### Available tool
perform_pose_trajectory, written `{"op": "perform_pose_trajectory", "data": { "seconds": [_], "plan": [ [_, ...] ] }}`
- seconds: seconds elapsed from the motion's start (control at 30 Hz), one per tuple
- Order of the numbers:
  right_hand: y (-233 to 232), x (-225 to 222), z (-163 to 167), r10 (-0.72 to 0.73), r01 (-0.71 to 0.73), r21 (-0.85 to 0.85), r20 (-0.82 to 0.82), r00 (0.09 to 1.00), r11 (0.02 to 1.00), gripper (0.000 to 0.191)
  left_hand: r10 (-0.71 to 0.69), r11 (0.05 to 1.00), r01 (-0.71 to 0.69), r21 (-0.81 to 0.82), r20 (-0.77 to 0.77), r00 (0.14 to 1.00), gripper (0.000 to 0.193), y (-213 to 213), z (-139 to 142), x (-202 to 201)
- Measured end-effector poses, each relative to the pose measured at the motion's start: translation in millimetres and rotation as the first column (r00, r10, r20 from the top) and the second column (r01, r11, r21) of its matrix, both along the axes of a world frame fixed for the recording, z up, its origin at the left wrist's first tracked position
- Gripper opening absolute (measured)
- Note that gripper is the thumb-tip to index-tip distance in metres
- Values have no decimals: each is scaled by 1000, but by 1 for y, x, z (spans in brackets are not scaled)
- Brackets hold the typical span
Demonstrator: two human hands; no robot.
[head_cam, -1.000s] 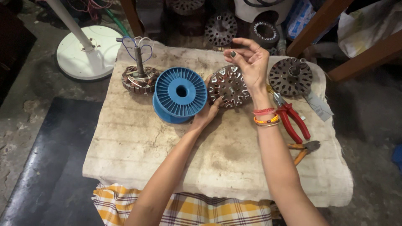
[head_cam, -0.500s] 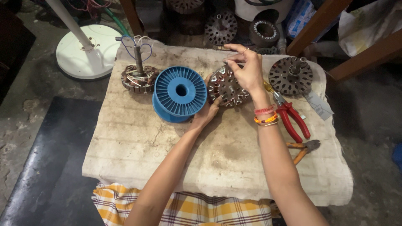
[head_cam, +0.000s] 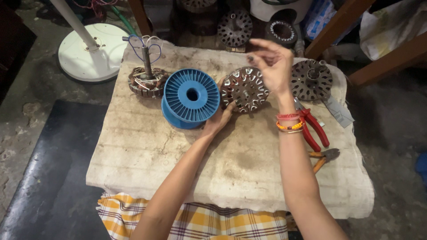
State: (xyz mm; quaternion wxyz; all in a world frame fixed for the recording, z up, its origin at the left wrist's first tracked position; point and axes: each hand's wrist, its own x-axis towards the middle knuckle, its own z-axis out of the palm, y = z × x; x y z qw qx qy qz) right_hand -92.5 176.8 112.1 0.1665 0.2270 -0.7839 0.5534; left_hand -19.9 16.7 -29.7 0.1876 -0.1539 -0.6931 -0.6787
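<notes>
Left hand: the left hand (head_cam: 219, 119) grips the lower left rim of the slotted metal stator core (head_cam: 245, 89), fingers curled against its edge, holding it tilted up on the cloth-covered bench (head_cam: 147, 151).
Right hand: the right hand (head_cam: 272, 66) hovers above the core's right side, fingertips pinched narrowly together; whether anything thin lies between them cannot be told. Red and orange bangles (head_cam: 288, 123) sit at its wrist.
Stator core: near the middle of the bench's far edge, just beside the blue plastic spool (head_cam: 191, 97), which stands to its left.
Far left corner: a wound stator on a shaft (head_cam: 147, 80), with loose wires at its top.
Far right corner: a second slotted core (head_cam: 311, 80), lying flat.
Right edge: red-handled pliers (head_cam: 314, 128), with orange-handled cutters (head_cam: 324, 158) nearer the person.
</notes>
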Motion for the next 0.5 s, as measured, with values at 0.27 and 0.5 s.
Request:
{"op": "perform_pose_trajectory", "data": {
  "seconds": [0.27,0.5],
  "plan": [
    [9,-10,-20,-330,270,-258,-232,915,928,38,-57,995,53,80,54,997,93,2,-1,-1],
    [13,-3,-4,-146,140,199,12,989,970,56,21,1000,-21,-9,-20,1000,91,0,-3,-2]
  ]
}}
